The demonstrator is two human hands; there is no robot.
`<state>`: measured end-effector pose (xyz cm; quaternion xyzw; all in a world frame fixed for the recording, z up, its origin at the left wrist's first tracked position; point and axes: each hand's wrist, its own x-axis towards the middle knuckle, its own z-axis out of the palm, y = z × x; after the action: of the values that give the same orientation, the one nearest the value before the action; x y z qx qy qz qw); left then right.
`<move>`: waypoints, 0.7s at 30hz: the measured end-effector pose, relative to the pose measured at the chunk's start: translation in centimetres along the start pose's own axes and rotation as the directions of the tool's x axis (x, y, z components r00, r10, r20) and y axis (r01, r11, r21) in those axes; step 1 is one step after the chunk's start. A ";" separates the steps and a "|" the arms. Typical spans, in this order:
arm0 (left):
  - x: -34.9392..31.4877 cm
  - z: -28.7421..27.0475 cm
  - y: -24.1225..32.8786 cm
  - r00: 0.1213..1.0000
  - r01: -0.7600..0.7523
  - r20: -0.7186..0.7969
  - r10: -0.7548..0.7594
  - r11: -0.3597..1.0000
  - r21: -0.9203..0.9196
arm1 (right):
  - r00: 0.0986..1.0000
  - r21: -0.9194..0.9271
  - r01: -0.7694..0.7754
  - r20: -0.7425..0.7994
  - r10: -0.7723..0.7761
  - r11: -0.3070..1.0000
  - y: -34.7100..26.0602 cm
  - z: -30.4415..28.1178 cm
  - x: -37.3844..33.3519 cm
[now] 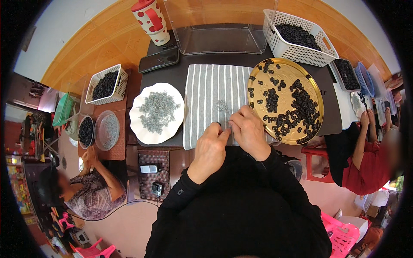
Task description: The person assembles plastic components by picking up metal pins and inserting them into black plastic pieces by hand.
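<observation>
Over the near edge of a grey-and-white striped cloth (200,86), my two hands meet with fingers pinched. My left hand (210,148) is closed, a dark speck showing by its fingertips that is too small to name. Close beside it, my right hand (250,132) is pinched too; what lies between its fingers is hidden. Just beyond the fingertips is a small pile of thin silvery screws (222,106). A white scalloped plate (137,124) heaped with similar screws stands left of the cloth. To the right, a round gold tray (284,73) carries many small black plastic parts (304,105).
A white basket (297,53) of black parts stands at the back right, beside a clear plastic box (215,41). A phone (159,60) and a spotted tumbler (151,21) are at the back left. People sit at tables on both sides, a red stool (317,163) at right.
</observation>
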<state>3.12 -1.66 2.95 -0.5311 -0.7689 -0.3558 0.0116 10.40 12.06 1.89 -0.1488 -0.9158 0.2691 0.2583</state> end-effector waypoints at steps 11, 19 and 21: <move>-0.6 1.4 -0.6 0.988 0.120 -0.083 -0.133 0.983 -0.138 | 0.995 -0.102 0.088 0.046 -0.084 0.991 0.7 0.5 0.3; -0.7 1.1 -0.6 0.999 -0.029 -0.035 0.028 0.999 -0.039 | 0.994 0.451 -0.097 -0.009 0.113 0.887 0.7 -1.2 -2.0; -0.8 1.1 -0.9 0.999 -0.032 -0.022 0.031 0.998 -0.046 | 0.995 0.490 -0.079 -0.017 0.100 0.868 0.5 -1.3 -2.4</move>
<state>3.07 -1.86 1.33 -0.5393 -0.7518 -0.3791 0.0130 13.17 12.05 1.60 -0.1268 -0.8047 0.5001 0.2938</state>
